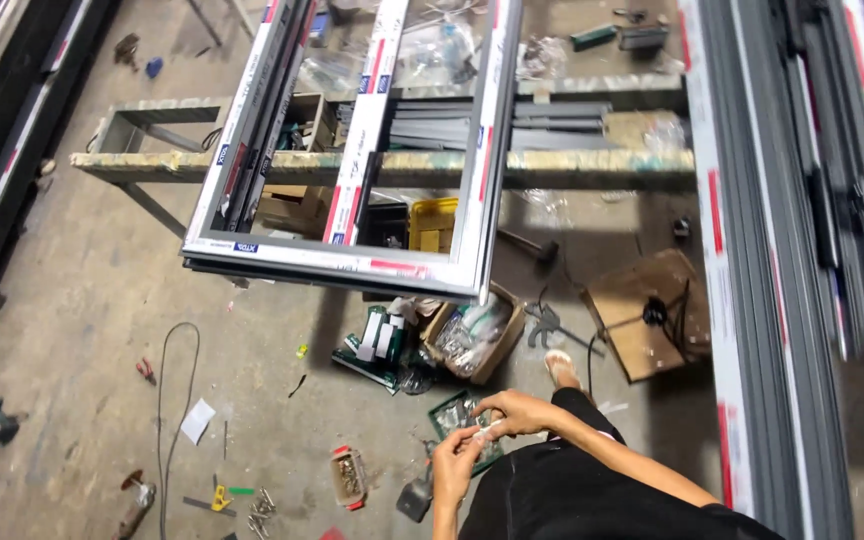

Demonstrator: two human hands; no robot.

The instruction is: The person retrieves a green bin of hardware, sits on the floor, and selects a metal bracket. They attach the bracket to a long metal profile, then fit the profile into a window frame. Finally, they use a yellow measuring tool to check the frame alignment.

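Observation:
My left hand (455,468) and my right hand (508,410) meet low in the head view, fingertips pinched together on a small pale part (482,432) too small to identify. Both hands hover over a small green tray of hardware (452,408) on the concrete floor. An aluminium window frame (352,262) wrapped in white, red and blue protective film lies on a metal rack (592,166) just beyond the hands.
A cardboard box of bagged fittings (474,338), green and white boxes (374,345), a screw box (349,476), a hammer (530,244), a cable (164,400) and hand tools litter the floor. Long aluminium profiles (782,250) stand at right. My sandalled foot (560,368) is near a flat cardboard piece (642,312).

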